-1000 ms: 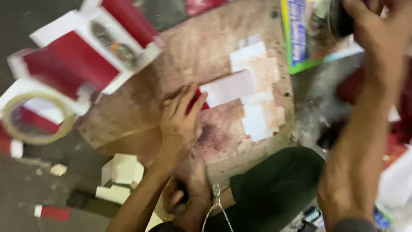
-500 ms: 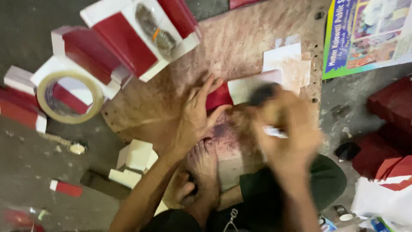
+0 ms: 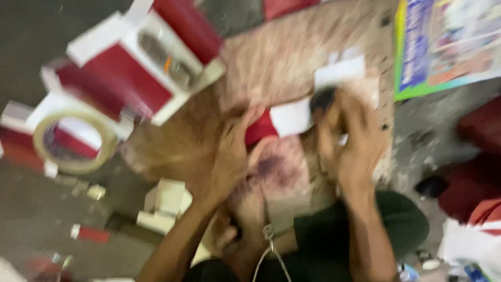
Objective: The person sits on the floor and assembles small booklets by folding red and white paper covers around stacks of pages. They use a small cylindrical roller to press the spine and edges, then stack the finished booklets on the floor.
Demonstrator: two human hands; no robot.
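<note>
A tape roll is seen far left beside stacked red-and-white boxes, white blocks lie below the board, and a printed sheet sits top right; box contents are too blurred to tell. The left hand is laid flat, fingers spread, pinning a red piece just beside a white card mid-board. The right hand is curled on a dark object over the card's right edge; grip detail is lost to blur.
</note>
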